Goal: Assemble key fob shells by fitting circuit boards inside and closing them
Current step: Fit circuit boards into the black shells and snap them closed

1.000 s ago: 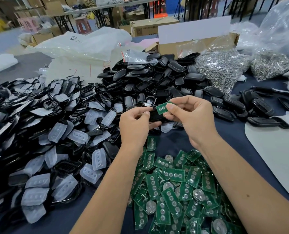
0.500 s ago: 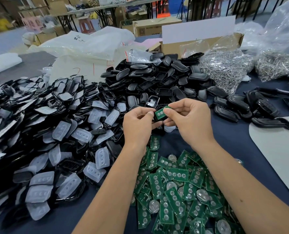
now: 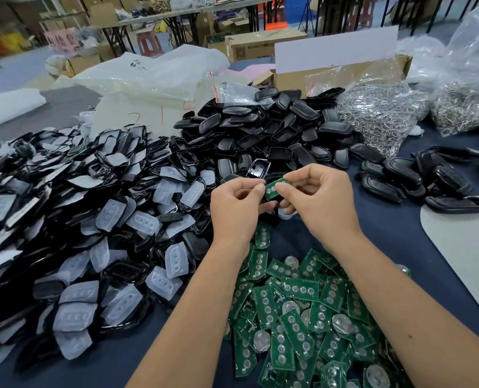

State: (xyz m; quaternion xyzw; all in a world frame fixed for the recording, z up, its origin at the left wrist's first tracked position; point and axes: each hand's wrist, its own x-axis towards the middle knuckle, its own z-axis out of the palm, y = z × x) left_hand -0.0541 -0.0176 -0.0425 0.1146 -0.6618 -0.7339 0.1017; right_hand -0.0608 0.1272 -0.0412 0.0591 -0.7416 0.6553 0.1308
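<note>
Pinching one small green circuit board [image 3: 273, 189] between left hand [image 3: 237, 210] and right hand [image 3: 315, 201], we align it for seating in a shell.

Both forearms reach forward — left hand [image 3: 237, 210] and right hand [image 3: 321, 201] close together, fingers curled.

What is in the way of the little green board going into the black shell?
Nothing visible. The left hand and right hand pinch the green circuit board right above the black shell, which the hands mostly hide, so its opening cannot be checked.
</note>
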